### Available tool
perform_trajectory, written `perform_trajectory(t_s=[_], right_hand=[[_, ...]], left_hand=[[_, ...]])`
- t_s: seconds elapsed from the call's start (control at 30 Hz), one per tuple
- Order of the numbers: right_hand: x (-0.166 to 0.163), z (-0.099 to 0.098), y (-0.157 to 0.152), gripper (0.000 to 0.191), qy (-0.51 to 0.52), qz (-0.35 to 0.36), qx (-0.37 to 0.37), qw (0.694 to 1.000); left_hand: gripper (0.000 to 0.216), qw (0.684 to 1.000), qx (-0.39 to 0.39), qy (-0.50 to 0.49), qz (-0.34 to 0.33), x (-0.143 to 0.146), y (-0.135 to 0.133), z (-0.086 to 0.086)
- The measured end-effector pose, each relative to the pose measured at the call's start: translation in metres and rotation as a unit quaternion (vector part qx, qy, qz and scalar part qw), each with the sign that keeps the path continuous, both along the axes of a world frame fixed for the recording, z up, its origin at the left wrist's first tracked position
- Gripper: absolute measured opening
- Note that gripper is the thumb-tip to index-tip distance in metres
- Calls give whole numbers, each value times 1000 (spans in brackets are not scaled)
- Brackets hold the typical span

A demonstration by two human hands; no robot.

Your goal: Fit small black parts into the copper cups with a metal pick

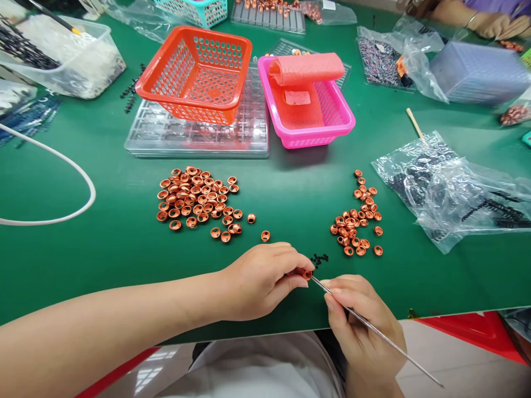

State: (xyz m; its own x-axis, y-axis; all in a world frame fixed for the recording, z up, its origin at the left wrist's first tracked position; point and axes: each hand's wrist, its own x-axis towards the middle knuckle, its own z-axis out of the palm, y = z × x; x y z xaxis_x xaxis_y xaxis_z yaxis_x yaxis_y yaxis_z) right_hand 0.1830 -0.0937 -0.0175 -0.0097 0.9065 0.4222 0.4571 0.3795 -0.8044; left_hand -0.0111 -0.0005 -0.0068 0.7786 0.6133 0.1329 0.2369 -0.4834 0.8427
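Note:
My left hand point(261, 279) pinches a small copper ring point(305, 272) between thumb and fingertips just above the green mat point(103, 237). My right hand point(359, 326) grips a thin metal rod point(373, 329), whose tip points into the ring. A few tiny black parts point(319, 258) lie just beyond the fingers. A large heap of copper rings point(197, 202) lies to the left and a smaller heap of copper rings point(359, 218) to the right.
An orange basket point(197, 72) sits on clear plastic trays point(194, 135); a pink basket point(309, 108) holds a rolled red sheet. Plastic bags of black parts point(452, 188) lie right. A white cable point(53, 166) curves at left. Another person's hands point(493, 22) show top right.

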Motion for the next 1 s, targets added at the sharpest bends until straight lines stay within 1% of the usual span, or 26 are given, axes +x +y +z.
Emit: perform_trajectory(t_s=[0.17,0.37,0.63,0.77,1.0], right_hand=[[1,0,1,39,-2,16,5,1000],[-1,-1,1,42,-22,7,26,999],[0,-3,0,39,-69,9,38,997],[0,-4,0,36,-67,0,53,996],[0,-5,-1,40,-57,0,61,997]], left_hand=[[14,1000,2,1,-1,0,1,-1],[14,1000,8,11,0,0,1,1],[14,1000,13,12,1,1,1,1],[13,1000,-6,8,-1,1,2,2],[14,1000,-23,2,-9,1,4,3]])
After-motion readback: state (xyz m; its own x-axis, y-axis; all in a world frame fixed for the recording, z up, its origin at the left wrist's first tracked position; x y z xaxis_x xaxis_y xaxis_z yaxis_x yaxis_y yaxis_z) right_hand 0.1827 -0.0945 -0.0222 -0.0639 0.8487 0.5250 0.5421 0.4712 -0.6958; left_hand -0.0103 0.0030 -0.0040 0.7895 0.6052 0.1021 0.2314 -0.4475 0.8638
